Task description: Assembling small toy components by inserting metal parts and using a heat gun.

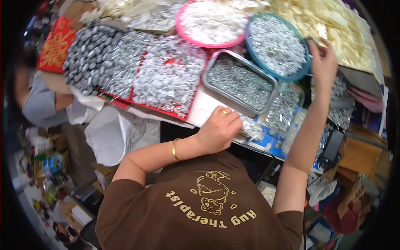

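My left hand [221,128] is closed, its fingers curled under at the table's front edge, just below a grey metal tray [273,102] of fine silvery pieces. What its fingertips hold, if anything, is hidden. Beside its knuckles lies a small heap of clear and silvery bits [252,128]. My right hand [325,58] reaches far out to the right rim of a teal round basin [307,68], which is filled with shiny silver-white pieces [277,46]. Its fingers are bent together at the rim, next to pale yellow film-like pieces [348,39]; anything between them is too small to make out.
A pink basin [180,26] of white pieces stands at the back. Red box trays [191,109] of silvery pieces and dark grey plugs [89,54] fill the left. A white bag [107,135] hangs below the table edge. Other people sit at far left and lower right.
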Demonstrator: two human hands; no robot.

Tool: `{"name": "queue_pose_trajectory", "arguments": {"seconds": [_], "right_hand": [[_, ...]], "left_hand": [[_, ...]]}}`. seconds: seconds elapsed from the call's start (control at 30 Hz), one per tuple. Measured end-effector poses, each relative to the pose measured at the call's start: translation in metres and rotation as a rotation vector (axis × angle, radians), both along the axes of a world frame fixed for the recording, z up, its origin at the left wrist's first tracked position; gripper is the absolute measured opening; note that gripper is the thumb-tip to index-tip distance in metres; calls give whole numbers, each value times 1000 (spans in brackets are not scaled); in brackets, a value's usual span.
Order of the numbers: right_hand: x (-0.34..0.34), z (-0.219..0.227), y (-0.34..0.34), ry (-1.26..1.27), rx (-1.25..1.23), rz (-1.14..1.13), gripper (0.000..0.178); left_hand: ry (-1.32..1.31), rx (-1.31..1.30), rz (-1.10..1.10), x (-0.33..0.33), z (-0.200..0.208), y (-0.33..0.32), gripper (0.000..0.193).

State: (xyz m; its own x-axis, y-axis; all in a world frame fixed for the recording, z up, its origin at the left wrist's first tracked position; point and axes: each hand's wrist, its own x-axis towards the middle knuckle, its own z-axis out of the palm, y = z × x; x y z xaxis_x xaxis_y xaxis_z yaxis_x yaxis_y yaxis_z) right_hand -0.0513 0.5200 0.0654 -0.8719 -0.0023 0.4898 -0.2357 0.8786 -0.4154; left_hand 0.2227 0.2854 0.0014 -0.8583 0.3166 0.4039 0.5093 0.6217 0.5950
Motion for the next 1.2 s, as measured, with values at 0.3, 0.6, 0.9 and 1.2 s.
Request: {"name": "queue_pose_trajectory", "arguments": {"seconds": [0.3,0.6,0.9,1.2], "right_hand": [[-88,-42,71,78,24,142,35],[-98,-47,48,-45,79,109,33],[-116,-40,13,-420,329,1,65],[-100,-22,28,107,-43,-20,48]], "left_hand": [[83,26,515,-17,15,-110,23],[-261,-515,1263,-30,3,-362,40],[62,129,1040,-18,21,-260,27],[-200,398,210,-21,51,-63,32]]}}
